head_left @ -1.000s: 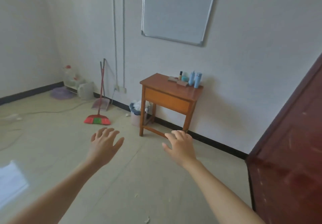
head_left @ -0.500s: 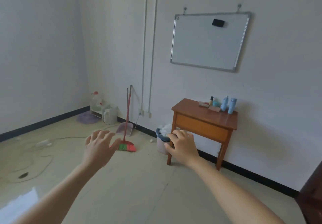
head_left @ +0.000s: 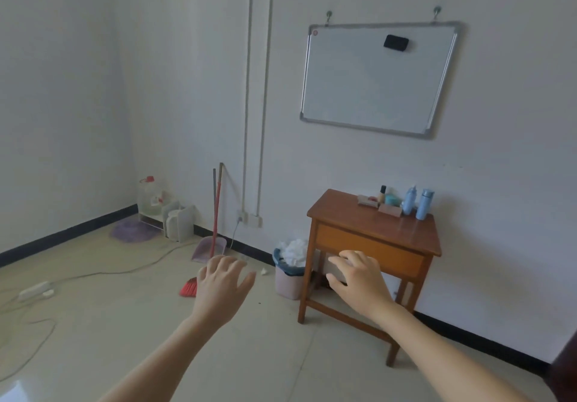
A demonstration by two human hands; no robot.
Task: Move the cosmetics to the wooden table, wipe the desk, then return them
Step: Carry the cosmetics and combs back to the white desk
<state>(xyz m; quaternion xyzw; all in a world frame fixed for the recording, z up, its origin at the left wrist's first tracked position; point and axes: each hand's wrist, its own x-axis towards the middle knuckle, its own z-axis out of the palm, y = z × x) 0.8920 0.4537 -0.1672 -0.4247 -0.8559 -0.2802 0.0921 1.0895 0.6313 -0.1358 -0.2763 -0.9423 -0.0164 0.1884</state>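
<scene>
On the wooden table (head_left: 349, 217), cosmetics (head_left: 402, 203) with no legible labels.

High on the wall in the upper right of my view hangs a whiteboard (head_left: 379, 78) with a black eraser (head_left: 396, 42) stuck to it. Two pipes (head_left: 259, 89) run down the wall to a socket (head_left: 249, 218). At lower centre a red broom (head_left: 215, 229) and a dustpan (head_left: 208, 249) lean there, beside a bin (head_left: 288, 276) stuffed with white paper. A power strip (head_left: 34, 290) and its cable lie at lower left.
</scene>
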